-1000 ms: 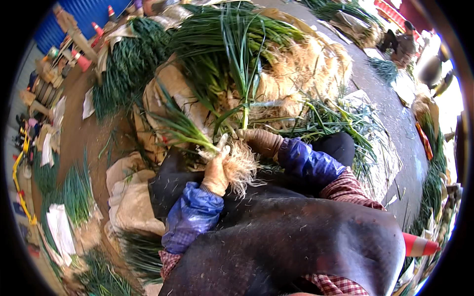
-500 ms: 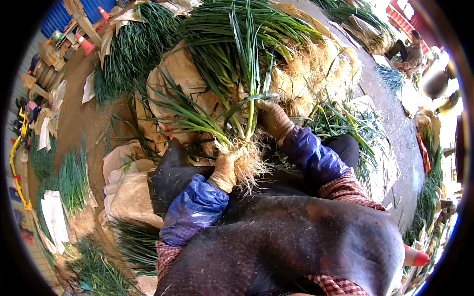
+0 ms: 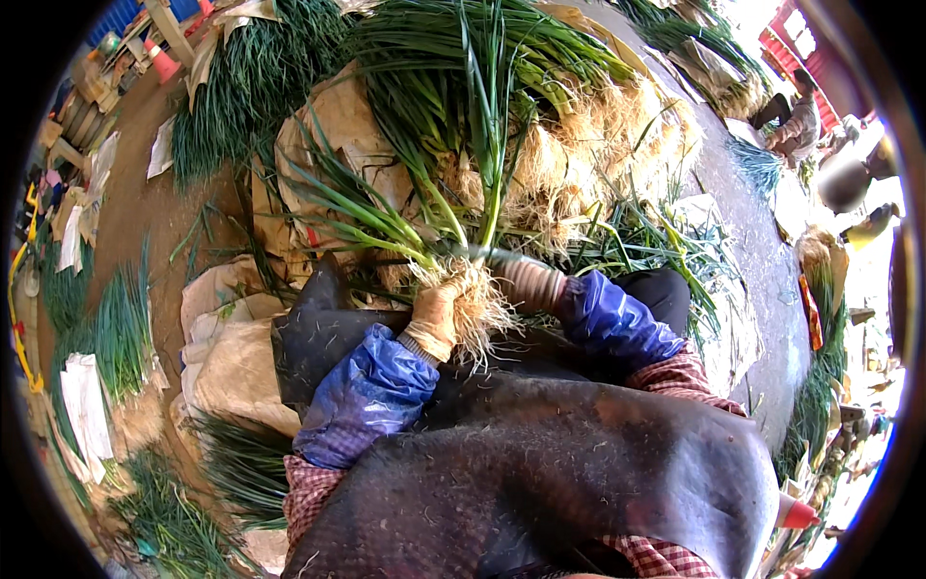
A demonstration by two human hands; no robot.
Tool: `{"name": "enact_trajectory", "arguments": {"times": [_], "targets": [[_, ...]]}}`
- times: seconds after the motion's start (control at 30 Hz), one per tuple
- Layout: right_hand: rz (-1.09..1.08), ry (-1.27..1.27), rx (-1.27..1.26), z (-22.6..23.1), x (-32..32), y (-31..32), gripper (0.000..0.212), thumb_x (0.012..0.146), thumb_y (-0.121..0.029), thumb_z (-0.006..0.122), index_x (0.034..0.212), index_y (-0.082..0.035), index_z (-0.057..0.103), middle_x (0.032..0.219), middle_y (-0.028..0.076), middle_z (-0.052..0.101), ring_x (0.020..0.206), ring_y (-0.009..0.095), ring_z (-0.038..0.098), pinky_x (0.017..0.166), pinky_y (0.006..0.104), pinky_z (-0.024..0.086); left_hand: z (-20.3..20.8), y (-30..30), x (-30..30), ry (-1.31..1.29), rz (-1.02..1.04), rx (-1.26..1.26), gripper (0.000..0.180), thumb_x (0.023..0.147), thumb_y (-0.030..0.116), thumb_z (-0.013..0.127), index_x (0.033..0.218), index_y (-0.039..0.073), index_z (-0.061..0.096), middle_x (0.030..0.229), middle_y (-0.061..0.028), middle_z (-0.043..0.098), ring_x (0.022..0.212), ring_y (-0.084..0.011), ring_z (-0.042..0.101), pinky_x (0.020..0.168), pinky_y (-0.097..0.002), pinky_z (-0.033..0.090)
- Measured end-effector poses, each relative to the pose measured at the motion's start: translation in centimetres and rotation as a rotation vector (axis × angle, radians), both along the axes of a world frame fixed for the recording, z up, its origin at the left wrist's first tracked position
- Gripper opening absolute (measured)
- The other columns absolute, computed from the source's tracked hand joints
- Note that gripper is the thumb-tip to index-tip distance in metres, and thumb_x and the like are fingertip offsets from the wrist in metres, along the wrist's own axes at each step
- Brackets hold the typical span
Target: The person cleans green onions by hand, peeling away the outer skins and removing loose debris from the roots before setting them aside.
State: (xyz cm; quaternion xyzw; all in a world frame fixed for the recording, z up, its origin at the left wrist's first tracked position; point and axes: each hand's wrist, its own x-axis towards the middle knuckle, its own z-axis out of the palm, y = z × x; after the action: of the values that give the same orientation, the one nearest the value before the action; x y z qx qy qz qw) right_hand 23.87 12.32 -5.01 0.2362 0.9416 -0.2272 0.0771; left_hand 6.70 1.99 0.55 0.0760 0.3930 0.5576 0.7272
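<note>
My gloved left hand (image 3: 434, 317) is closed around the root end of a few green onions (image 3: 446, 214), in front of my dark apron. Pale, stringy roots (image 3: 479, 314) spill out beside its fingers, while the green leaves fan up and away. Close against the right side of the stalk bases is my gloved right hand (image 3: 529, 283). Motion blurs it, and its fingers are partly hidden at the stalks, so its grip is unclear. Blue sleeve covers (image 3: 617, 318) wrap both forearms.
A large heap of green onions (image 3: 569, 63) lies ahead on tan sacking, roots toward the right. Loose leaves (image 3: 675, 236) are scattered beside my right knee. More bundles (image 3: 256, 92) stand at the left. A person (image 3: 799, 125) sits at the far right; an orange-and-white cone (image 3: 796, 511) is behind right.
My right hand has moved down from partway up the stalks to their base by the roots. The leaf by its fingers no longer shows there. My left hand keeps its hold.
</note>
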Motion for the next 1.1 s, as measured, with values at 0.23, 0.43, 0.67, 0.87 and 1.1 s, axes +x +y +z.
{"name": "enact_trajectory", "arguments": {"times": [0.23, 0.43, 0.67, 0.87, 1.1], "targets": [[-0.04, -0.475, -0.195, 5.1, 3.8, -3.6, 0.034, 0.09, -0.035, 0.056, 0.099, -0.005, 0.068, 0.081, 0.008, 0.068, 0.071, 0.02, 0.064, 0.064, 0.033, 0.054, 0.9, 0.7, -0.1, 0.084, 0.097, 0.077, 0.014, 0.079, -0.001, 0.067, 0.093, -0.004, 0.066, 0.084, -0.01, 0.068, 0.067, -0.0183, 0.065, 0.061, -0.0295, 0.056], [-0.952, 0.59, -0.357, 14.3, 1.1, 2.1, 0.037, 0.09, -0.032, 0.062, 0.106, 0.001, 0.063, 0.071, 0.008, 0.065, 0.055, 0.01, 0.058, 0.042, 0.0214, 0.045, -1.4, 0.9, 0.7, 0.432, 0.073, 0.342, 0.026, 0.077, -0.008, 0.067, 0.102, -0.003, 0.064, 0.097, -0.0075, 0.067, 0.084, -0.0155, 0.064, 0.076, -0.0283, 0.053], [-1.1, 1.045, -0.713, 13.6, -0.5, 2.2, 0.016, 0.084, -0.008, 0.064, 0.097, 0.001, 0.064, 0.079, 0.007, 0.065, 0.062, 0.011, 0.06, 0.05, 0.021, 0.047, 0.8, 0.1, 1.0, 0.274, 0.129, 0.292, 0.028, 0.078, -0.011, 0.065, 0.104, -0.001, 0.06, 0.099, -0.0085, 0.065, 0.087, -0.0152, 0.063, 0.075, -0.0288, 0.054], [-0.556, 0.996, -0.339, 14.1, -0.2, -2.8, 0.01, 0.088, -0.01, 0.063, 0.096, -0.004, 0.065, 0.073, -0.001, 0.059, 0.063, 0.007, 0.053, 0.055, 0.0229, 0.043, -1.0, 0.6, 0.9, 0.426, 0.243, 0.339, 0.022, 0.078, 0.003, 0.072, 0.098, -0.002, 0.063, 0.088, -0.0033, 0.064, 0.072, -0.0113, 0.058, 0.064, -0.0224, 0.048], [-0.162, 1.262, -0.5, 18.0, -1.3, -5.1, 0.007, 0.09, -0.009, 0.06, 0.094, -0.003, 0.061, 0.074, 0.006, 0.062, 0.062, 0.013, 0.055, 0.055, 0.0261, 0.045, -0.2, 1.1, 0.2, 0.516, 0.131, 0.154, 0.013, 0.083, -0.001, 0.06, 0.095, -0.005, 0.063, 0.084, -0.0068, 0.064, 0.066, -0.0134, 0.059, 0.057, -0.0279, 0.05]]}}
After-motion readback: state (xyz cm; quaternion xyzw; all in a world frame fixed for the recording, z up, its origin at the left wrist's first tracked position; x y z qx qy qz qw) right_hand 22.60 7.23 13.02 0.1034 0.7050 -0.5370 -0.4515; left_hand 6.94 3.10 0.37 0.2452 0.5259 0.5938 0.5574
